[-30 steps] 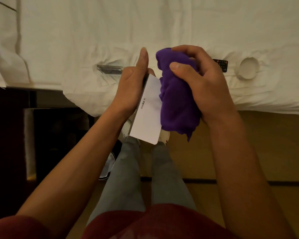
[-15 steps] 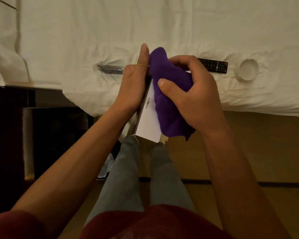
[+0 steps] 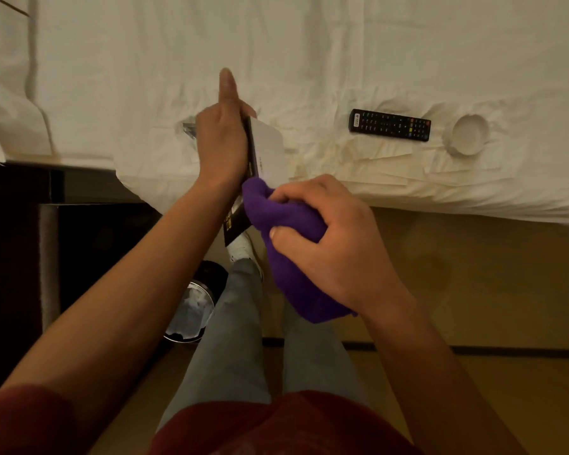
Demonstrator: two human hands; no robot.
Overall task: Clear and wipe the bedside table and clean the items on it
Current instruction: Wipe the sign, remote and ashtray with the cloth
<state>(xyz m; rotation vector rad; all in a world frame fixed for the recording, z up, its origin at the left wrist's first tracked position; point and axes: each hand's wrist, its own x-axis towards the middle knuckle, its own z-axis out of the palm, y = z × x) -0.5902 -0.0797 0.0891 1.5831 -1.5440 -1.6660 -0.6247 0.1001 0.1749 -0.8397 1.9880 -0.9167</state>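
Presently, left hand (image 3: 223,146) grasps the white card (image 3: 267,149) edgewise; right hand (image 3: 334,244) fingers clench the purple cloth (image 3: 286,218) against its lower end.

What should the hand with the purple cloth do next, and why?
Probably slide the purple cloth back up the white card. The right hand grips it at the card's lower end, while the left hand holds the card upright, its upper face uncovered.
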